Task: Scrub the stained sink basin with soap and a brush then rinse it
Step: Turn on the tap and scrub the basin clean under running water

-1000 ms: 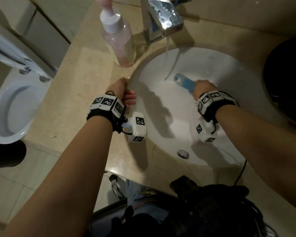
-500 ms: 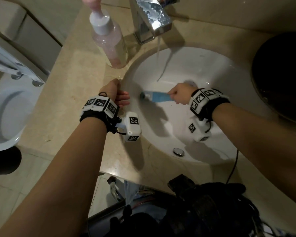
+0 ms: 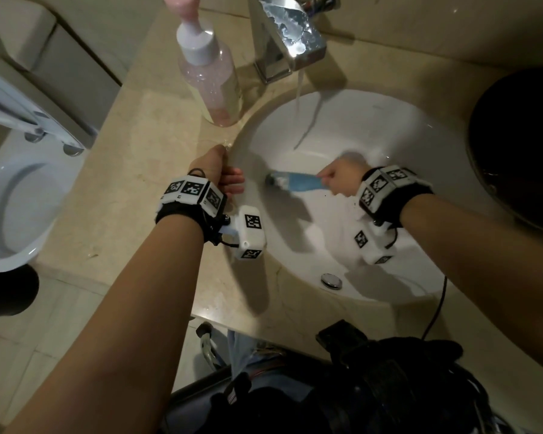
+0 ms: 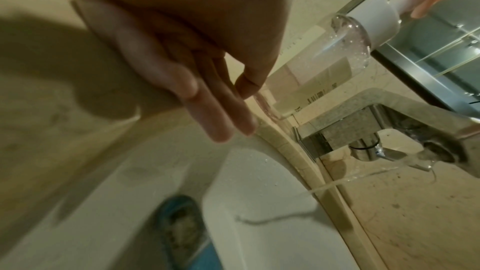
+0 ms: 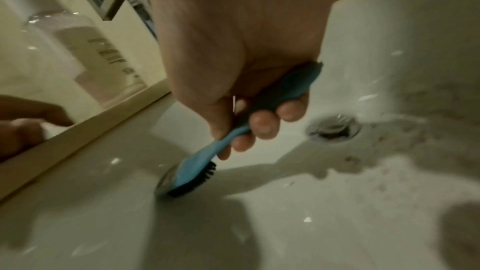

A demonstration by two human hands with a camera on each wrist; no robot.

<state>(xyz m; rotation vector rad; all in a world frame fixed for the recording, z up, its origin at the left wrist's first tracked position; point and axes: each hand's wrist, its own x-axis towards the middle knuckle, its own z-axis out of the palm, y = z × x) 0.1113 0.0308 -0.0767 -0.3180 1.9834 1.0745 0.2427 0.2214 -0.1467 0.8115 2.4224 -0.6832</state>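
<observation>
My right hand (image 3: 339,180) (image 5: 249,110) grips the handle of a blue brush (image 3: 292,181) (image 5: 197,163). Its dark bristles press on the left wall of the white sink basin (image 3: 373,130) (image 5: 337,213). Brownish stains and specks (image 5: 389,151) lie near the drain (image 5: 333,128). My left hand (image 3: 223,177) (image 4: 221,110) rests with straight fingers on the basin's left rim and holds nothing. The brush head (image 4: 179,231) shows blurred below it in the left wrist view. A thin stream of water (image 3: 299,92) runs from the chrome faucet (image 3: 289,32) (image 4: 389,134).
A clear soap pump bottle (image 3: 210,73) (image 4: 350,48) (image 5: 85,48) stands on the beige counter (image 3: 132,183) left of the faucet. A toilet (image 3: 16,189) sits to the left, below the counter. A dark round bowl (image 3: 521,145) is at the right. An overflow cap (image 3: 330,280) sits on the near wall.
My right hand swung the brush from the basin's back, under the faucet stream, leftward to the left wall, now pointing toward the left hand. The left hand stayed on the rim.
</observation>
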